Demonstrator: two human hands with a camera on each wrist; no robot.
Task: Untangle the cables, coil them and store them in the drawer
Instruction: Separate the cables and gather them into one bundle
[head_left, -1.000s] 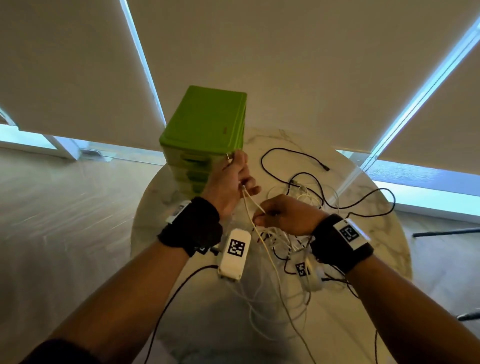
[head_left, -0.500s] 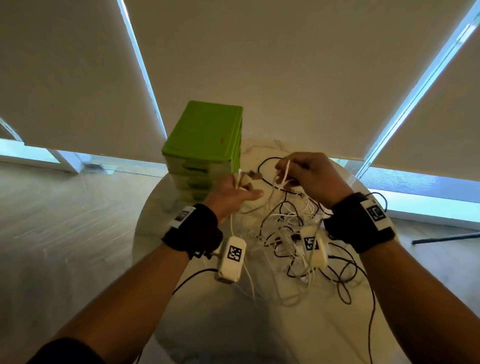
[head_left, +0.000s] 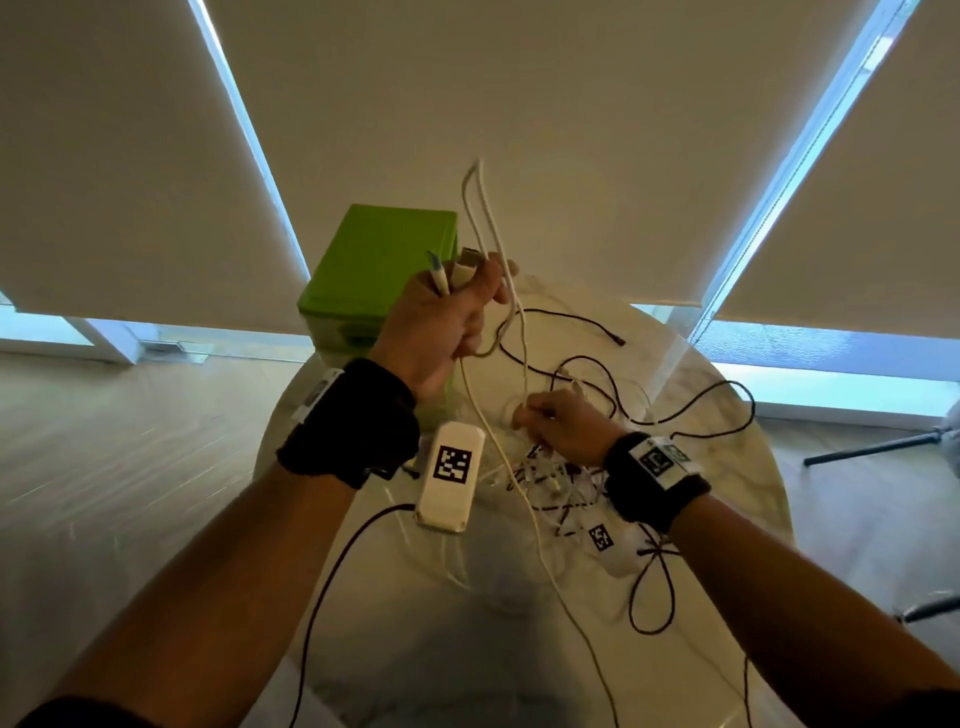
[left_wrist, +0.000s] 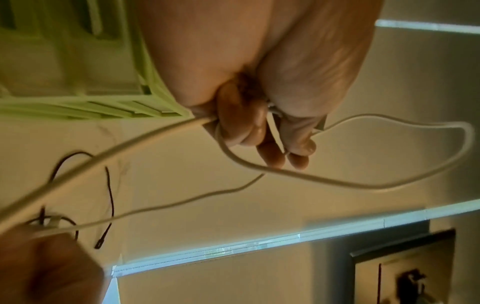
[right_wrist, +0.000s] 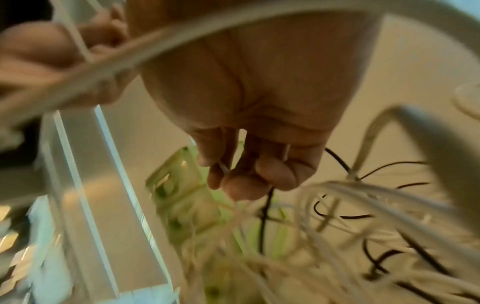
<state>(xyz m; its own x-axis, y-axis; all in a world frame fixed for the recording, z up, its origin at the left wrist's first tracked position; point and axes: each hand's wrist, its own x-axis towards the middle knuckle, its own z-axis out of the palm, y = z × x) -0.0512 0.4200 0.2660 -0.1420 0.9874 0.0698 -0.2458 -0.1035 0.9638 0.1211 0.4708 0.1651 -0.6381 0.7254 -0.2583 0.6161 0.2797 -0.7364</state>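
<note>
My left hand (head_left: 447, 317) is raised in front of the green drawer unit (head_left: 374, 270) and grips a white cable (head_left: 488, 218) with its plug ends sticking up; a loop stands above the fist. The left wrist view shows the same white cable (left_wrist: 337, 181) looping out from the curled fingers (left_wrist: 246, 127). My right hand (head_left: 561, 423) is lower, over the tangle of white and black cables (head_left: 550, 478), and pinches a thin white strand (right_wrist: 223, 167) between thumb and fingers. That strand runs up to the left hand.
The round marble table (head_left: 727, 499) carries a black cable (head_left: 691, 410) that snakes across its far right side. A white tagged device (head_left: 451, 480) hangs under my left wrist. Window blinds are behind; wooden floor lies to the left.
My left hand rose higher with the white cable, and a loop now stands above it. My right hand dropped from beside the drawer unit down to the tangle.
</note>
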